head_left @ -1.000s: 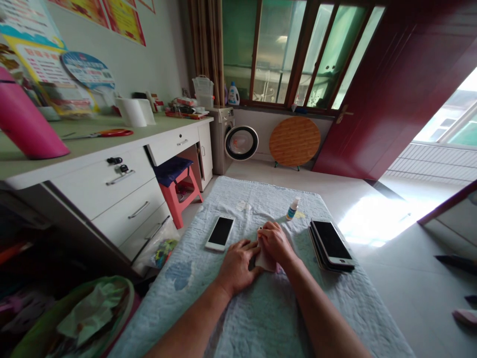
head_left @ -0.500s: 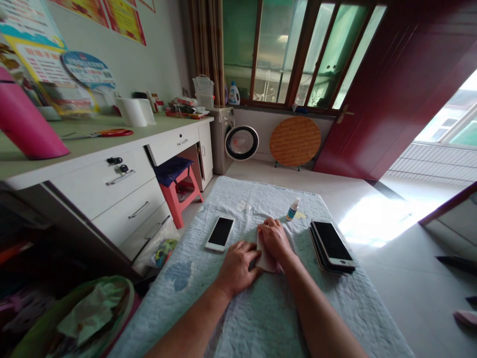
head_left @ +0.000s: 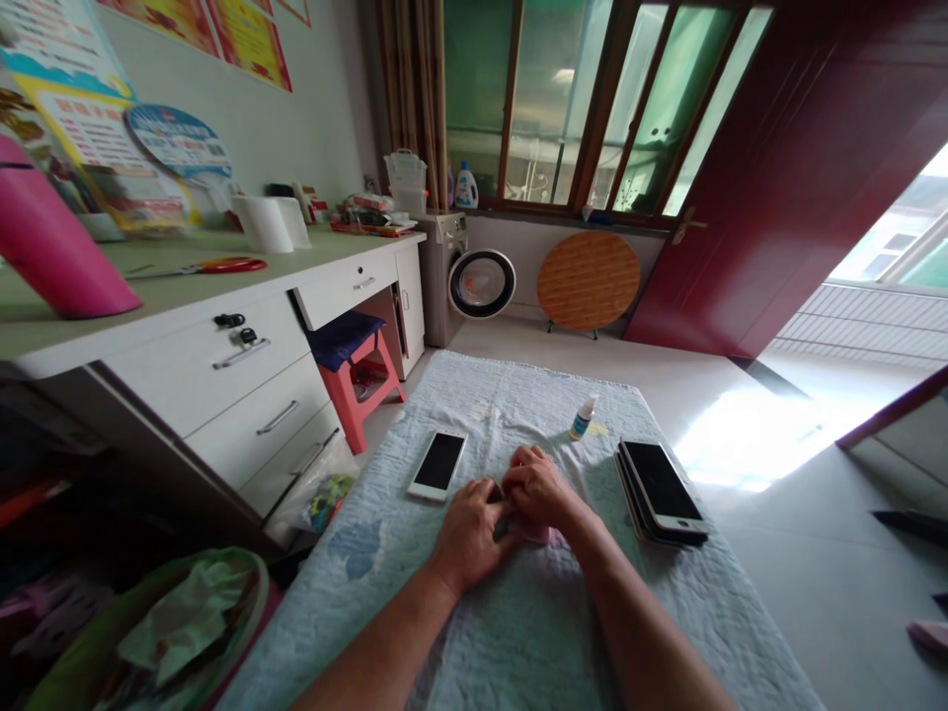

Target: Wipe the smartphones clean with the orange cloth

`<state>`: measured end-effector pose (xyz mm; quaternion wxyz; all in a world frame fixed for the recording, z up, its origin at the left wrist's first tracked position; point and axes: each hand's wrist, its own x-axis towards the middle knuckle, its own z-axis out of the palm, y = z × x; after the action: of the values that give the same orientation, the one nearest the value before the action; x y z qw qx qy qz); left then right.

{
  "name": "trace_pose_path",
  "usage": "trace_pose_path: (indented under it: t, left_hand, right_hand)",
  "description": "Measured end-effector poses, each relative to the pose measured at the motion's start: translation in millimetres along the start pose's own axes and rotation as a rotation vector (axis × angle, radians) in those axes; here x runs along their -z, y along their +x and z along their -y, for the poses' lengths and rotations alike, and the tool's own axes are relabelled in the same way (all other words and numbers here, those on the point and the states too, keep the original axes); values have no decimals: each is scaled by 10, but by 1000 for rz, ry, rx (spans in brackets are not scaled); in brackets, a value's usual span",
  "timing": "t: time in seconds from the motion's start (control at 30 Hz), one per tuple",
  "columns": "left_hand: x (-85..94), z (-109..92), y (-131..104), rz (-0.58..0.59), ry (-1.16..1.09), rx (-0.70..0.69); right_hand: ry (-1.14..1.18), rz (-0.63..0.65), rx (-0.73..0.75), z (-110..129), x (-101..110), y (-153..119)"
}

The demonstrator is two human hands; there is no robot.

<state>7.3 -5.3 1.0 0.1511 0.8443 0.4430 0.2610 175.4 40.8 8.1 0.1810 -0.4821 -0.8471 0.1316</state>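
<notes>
The pink item (head_left: 538, 534) rests on the cloth-covered surface (head_left: 511, 632), mostly hidden beneath the hands, so its kind cannot be told. The right hand (head_left: 540, 489) arches over it, fingers bent down and close together; whether they pinch or only press does not show. The left hand (head_left: 472, 523) braces at its left, thumb and forefinger parted around a dark patch (head_left: 505, 528), their tips too covered to judge a grip. The step in hand looks like close two-handed finger work on the item; a next move would seem to call for light, even pressure with the left hand steadying. Left of the pink item lies a white smartphone (head_left: 437, 465); beyond it and rightward stands a small spray bottle (head_left: 583, 419); farther right sits a stack of smartphones (head_left: 662, 486). Well beyond it are a washing machine (head_left: 438, 286), door open, and a round wooden tabletop (head_left: 589, 279) on edge; leftward, a drawer desk (head_left: 185, 341) and a pink stool (head_left: 345, 400).
</notes>
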Motion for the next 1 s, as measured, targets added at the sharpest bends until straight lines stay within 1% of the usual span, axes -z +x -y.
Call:
trace_pose_path:
  t: [0.17,0.3,0.47,0.57,0.77,0.87,1.0]
  left_hand:
    - [0,1,1,8,8,6]
    - [2,5,-9,14,6,9]
    - [-8,9,-10,10,-20,-12]
    - [-16,16,-9,34,-47,-3]
    - [15,-9,-12,37,-68,17]
    - [14,-10,-11,28,-70,7]
    - [-21,21,-14,17,-58,6]
  right_hand:
    - [-82,-76,-159,-22,14,50]
    - [-139,-138,-231,-74,-33,94]
    - [-197,-158,-300,-143,-45,83]
    - [-202,-161,-349,-195,-1,35]
    - [-233,-186,-436,-308,92,-68]
    - [-229,-211,-433,-324,105,-96]
    - [-160,-215,-345,-306,88,-97]
